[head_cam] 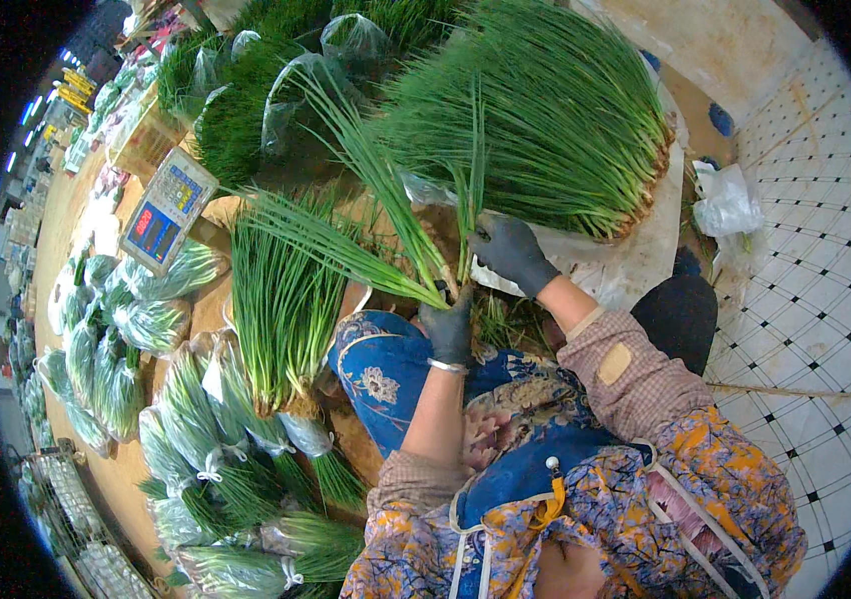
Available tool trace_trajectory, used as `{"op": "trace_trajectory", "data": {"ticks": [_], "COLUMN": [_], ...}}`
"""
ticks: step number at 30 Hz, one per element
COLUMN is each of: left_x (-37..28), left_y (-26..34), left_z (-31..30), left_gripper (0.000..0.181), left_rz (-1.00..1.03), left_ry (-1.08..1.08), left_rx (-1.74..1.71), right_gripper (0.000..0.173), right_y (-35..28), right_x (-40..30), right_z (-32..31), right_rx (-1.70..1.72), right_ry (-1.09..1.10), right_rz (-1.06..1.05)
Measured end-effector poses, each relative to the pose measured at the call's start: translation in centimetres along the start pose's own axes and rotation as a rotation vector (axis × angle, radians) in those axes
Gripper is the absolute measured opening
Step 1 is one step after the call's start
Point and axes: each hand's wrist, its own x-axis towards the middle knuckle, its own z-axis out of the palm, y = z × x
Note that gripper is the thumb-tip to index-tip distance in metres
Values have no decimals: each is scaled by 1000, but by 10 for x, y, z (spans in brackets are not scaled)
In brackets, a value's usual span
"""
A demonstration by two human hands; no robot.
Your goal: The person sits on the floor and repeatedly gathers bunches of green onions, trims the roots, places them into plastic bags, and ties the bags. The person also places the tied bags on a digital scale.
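Note:
My left hand (449,329), in a dark glove, is closed around the root ends of a few green onions (380,180), whose leaves fan up and to the left. My right hand (513,251), gloved too, is beside it at the lower part of an upright green onion stalk (469,180); whether its fingers grip the stalk I cannot tell. A large pile of green onions (537,127) lies beyond my right hand, roots to the right. To the left of my left hand a loose bundle of green onions (283,307) rests with its roots towards me.
A digital scale's display (169,210) stands at the left, before a yellow crate (142,135). Bagged green onions (193,412) lie along the left side, and more bagged greens (234,127) stand at the back. Cut leaves lie between my knees. A crumpled plastic bag (726,198) is on the right.

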Motion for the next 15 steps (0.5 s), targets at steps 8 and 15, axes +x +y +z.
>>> {"op": "trace_trajectory", "data": {"ticks": [8,15], "left_x": [5,3], "left_y": [1,11], "left_z": [5,6], "left_gripper": [22,45], "left_rz": [-61,-108], "left_ry": [-25,-34], "left_rx": [-281,-100], "right_gripper": [14,24], "right_y": [25,16], "right_x": [-16,-7], "right_z": [-1,-28], "right_rx": [1646,516], "right_ry": [179,-212], "right_rz": [539,105]}}
